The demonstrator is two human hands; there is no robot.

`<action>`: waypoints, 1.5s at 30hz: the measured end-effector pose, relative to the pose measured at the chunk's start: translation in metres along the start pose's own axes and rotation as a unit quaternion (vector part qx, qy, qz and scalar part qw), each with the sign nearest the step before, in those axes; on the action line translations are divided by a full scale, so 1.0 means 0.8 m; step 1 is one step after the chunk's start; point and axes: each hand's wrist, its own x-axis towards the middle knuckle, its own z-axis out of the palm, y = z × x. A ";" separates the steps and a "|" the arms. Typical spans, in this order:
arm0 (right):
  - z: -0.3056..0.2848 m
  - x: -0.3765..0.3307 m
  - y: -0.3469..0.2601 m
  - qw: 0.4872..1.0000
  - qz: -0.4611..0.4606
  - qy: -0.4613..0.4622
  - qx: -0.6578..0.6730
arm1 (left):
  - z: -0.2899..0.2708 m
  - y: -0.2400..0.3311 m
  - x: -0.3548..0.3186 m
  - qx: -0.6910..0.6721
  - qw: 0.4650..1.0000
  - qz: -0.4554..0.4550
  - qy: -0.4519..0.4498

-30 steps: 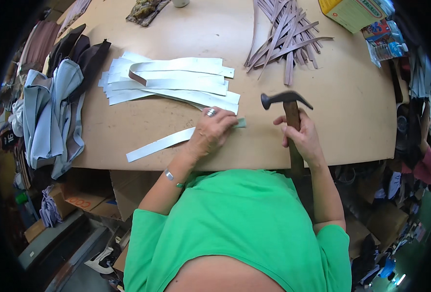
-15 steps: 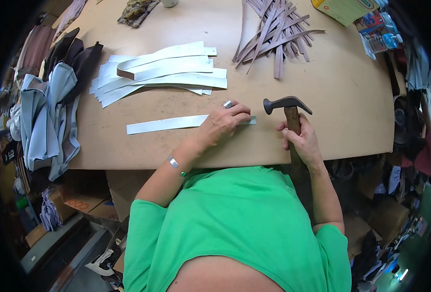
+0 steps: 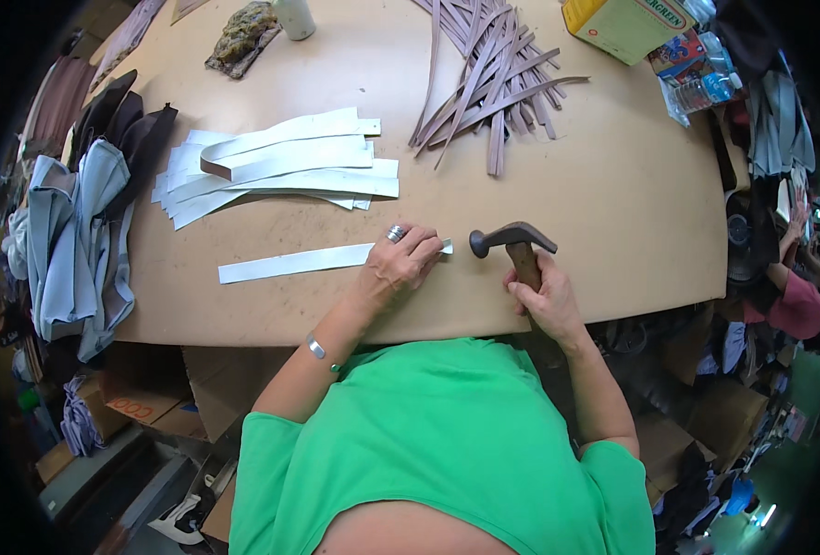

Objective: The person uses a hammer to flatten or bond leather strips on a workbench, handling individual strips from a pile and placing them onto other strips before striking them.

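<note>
You're at the tan table point(image 3: 632, 213), w/ the pile of pale strips point(image 3: 336, 171) at its left and the bundle of purple-brown strips point(image 3: 498, 88) beyond, toward the far side. Nearer you, one pale strip point(image 3: 294, 264) lies apart from the pile, approx. crosswise, its right end just poking out past your L hand point(image 3: 399, 262). And there's the hammer point(image 3: 519, 248), head just right of that end, not touching it.

R hand point(image 3: 547, 298): fingers wrapped round the handle, loosely by the look of it. L hand: fingers bent down over the strip nr its right end; pinch or plain press, can't tell, thumb and tips are hidden.

Judging by this, you're at the steadying step: strip end under control, hammer ready. Next move prob. calls for that end lying flat and your L fingers well clear of the hammer face.

Hard to make out: hammer height above the table; the lower handle, lost behind your R hand; whatever's on the strip under your L palm. Smallest bit, the strip's exposed tip, is too tiny to tell if it's folded.
</note>
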 end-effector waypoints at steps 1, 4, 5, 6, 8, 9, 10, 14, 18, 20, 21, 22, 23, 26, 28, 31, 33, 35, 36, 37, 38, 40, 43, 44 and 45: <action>-0.001 0.000 0.000 1.000 -0.007 -0.001 -0.015 | 0.000 0.001 0.001 0.001 1.000 -0.014 -0.009; -0.002 0.001 0.004 0.999 -0.020 0.002 -0.040 | -0.010 0.008 0.006 -0.035 0.999 -0.029 0.009; -0.003 0.002 0.009 0.999 -0.021 0.005 -0.036 | -0.009 0.007 0.007 -0.044 0.998 -0.034 0.006; -0.003 0.002 0.013 0.999 -0.021 0.008 -0.031 | -0.009 0.005 0.007 -0.054 0.998 -0.040 0.001; -0.002 0.002 0.014 0.999 -0.019 0.012 -0.029 | -0.007 0.002 0.006 -0.060 0.997 -0.042 -0.002; -0.002 0.002 0.014 0.999 -0.019 0.015 -0.028 | -0.006 0.001 0.005 -0.057 0.998 -0.039 -0.002; -0.002 0.002 0.015 0.999 -0.020 0.013 -0.035 | -0.005 0.000 0.005 -0.054 0.998 -0.035 -0.001; -0.001 -0.001 0.017 0.997 -0.037 0.013 -0.073 | -0.006 -0.001 0.003 -0.103 0.991 -0.085 0.006; -0.001 -0.006 0.007 0.989 -0.072 0.013 -0.126 | -0.005 0.001 0.003 -0.054 0.996 -0.065 -0.004; 0.000 -0.010 0.012 0.988 -0.076 0.009 -0.134 | -0.006 0.002 0.002 -0.042 0.997 -0.067 -0.009; 0.001 -0.011 0.013 0.987 -0.080 0.007 -0.137 | -0.006 0.000 0.002 -0.045 0.996 -0.073 -0.010; 0.003 -0.012 0.011 0.986 -0.086 0.005 -0.145 | -0.006 -0.001 0.002 -0.048 0.996 -0.079 -0.012; 0.004 -0.014 0.005 0.984 -0.091 0.003 -0.153 | -0.006 -0.001 0.001 -0.057 0.994 -0.087 -0.013; 0.007 -0.016 -0.012 0.973 -0.135 0.009 -0.187 | -0.005 -0.001 0.002 -0.085 0.990 -0.114 -0.009; 0.009 -0.016 -0.015 0.965 -0.171 0.021 -0.200 | -0.005 -0.001 0.003 -0.109 0.984 -0.138 0.000; 0.011 -0.015 -0.018 0.956 -0.204 0.035 -0.206 | -0.001 -0.001 0.002 -0.090 0.986 -0.142 -0.001; 0.012 -0.017 -0.024 0.955 -0.199 0.036 -0.215 | -0.005 0.003 0.006 -0.079 0.989 -0.127 0.002; 0.013 -0.014 -0.020 0.942 -0.233 0.028 -0.241 | -0.006 0.005 0.008 -0.069 0.990 -0.121 0.002; 0.014 -0.012 -0.017 0.934 -0.250 0.024 -0.253 | -0.005 0.005 0.008 -0.066 0.990 -0.124 0.001; 0.015 -0.010 -0.014 0.925 -0.267 0.030 -0.269 | -0.005 0.005 0.008 -0.062 0.990 -0.127 -0.001; 0.017 -0.008 -0.012 0.915 -0.285 0.036 -0.285 | -0.005 0.006 0.009 -0.054 0.991 -0.119 -0.002; 0.020 -0.006 -0.011 0.902 -0.301 0.043 -0.307 | -0.006 0.006 0.010 -0.034 0.994 -0.105 -0.006; 0.021 -0.006 -0.016 0.896 -0.302 0.048 -0.323 | -0.002 0.003 0.006 -0.028 0.995 -0.097 -0.003; 0.022 -0.007 -0.018 0.894 -0.305 0.049 -0.325 | -0.003 0.004 0.006 -0.027 0.995 -0.098 -0.003; 0.023 -0.007 -0.019 0.891 -0.308 0.048 -0.330 | -0.004 0.005 0.007 -0.026 0.995 -0.099 -0.004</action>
